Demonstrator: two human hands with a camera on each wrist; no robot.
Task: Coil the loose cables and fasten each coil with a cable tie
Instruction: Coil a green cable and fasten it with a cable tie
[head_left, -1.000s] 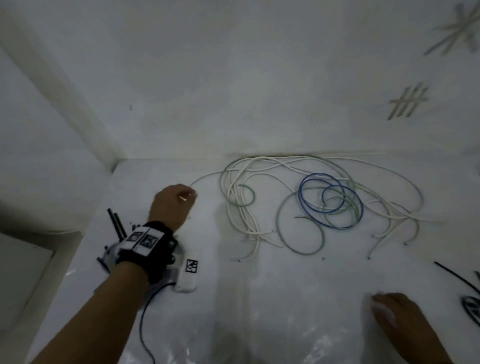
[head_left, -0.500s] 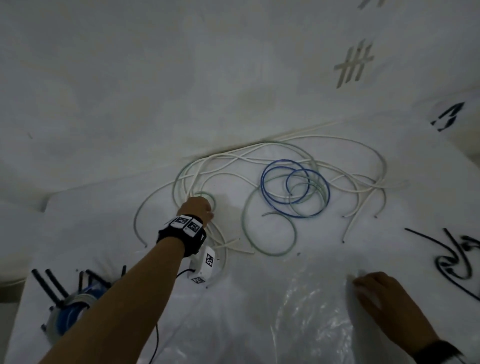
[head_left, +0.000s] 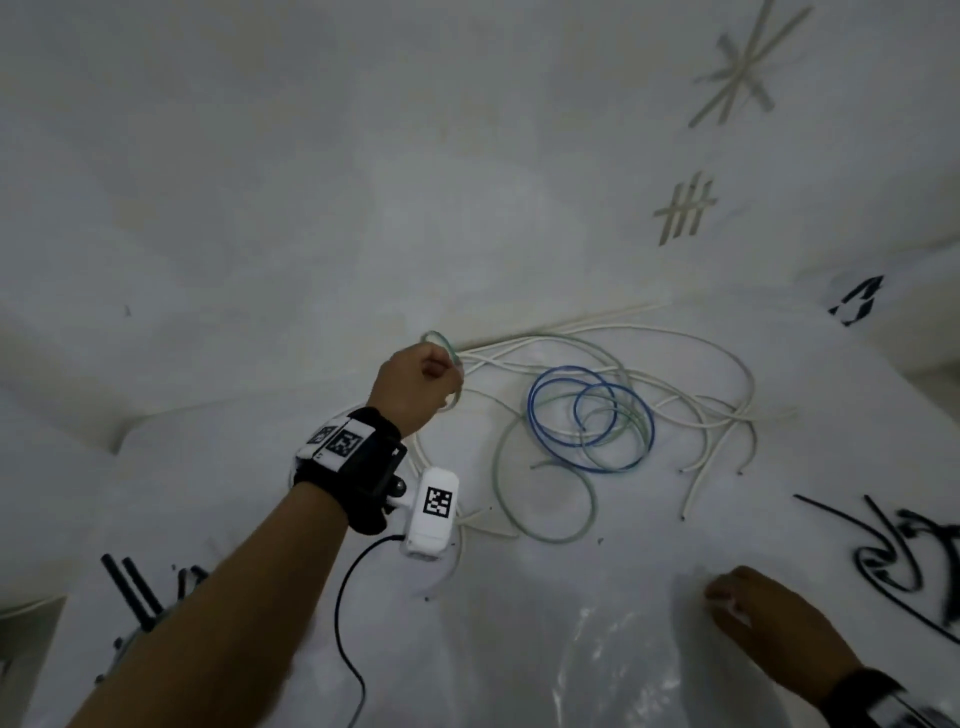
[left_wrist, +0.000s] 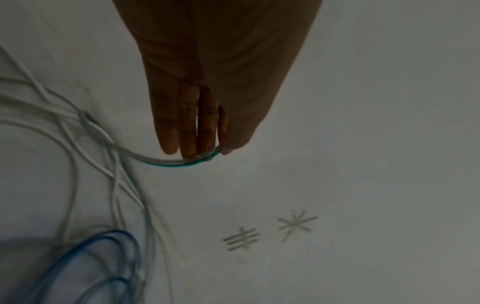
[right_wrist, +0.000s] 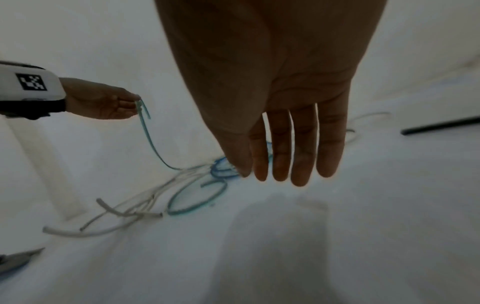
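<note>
Up comes the left hand (head_left: 415, 387) from the heap where it was digging half a second back, and a green cable (left_wrist: 166, 162) rises with it, pinched between thumb and fingertips. In the right wrist view that cable hangs from the grip and trails down into the tangle, so one end is free of the counter (head_left: 597, 649) while the rest lies snarled below.

The counter carries the whole sprawl: white cables (head_left: 691, 364) looping widest (several strands, too crossed to count), then a big green loop (head_left: 540, 499) in front, then the blue cable (head_left: 589, 418) curled in overlapping rings at the middle.

Right hand (head_left: 769, 618) sits near the front edge, well apart from the pile, fingers straight and slack, holding nothing.

My read: this is the pick of the first strand. An end in hand means coiling can start, though the green one threads through the white, so a hard pull may drag the lot. The spare hand probably needs to come in and steady things. No cable ties that I can make out for certain.
</note>
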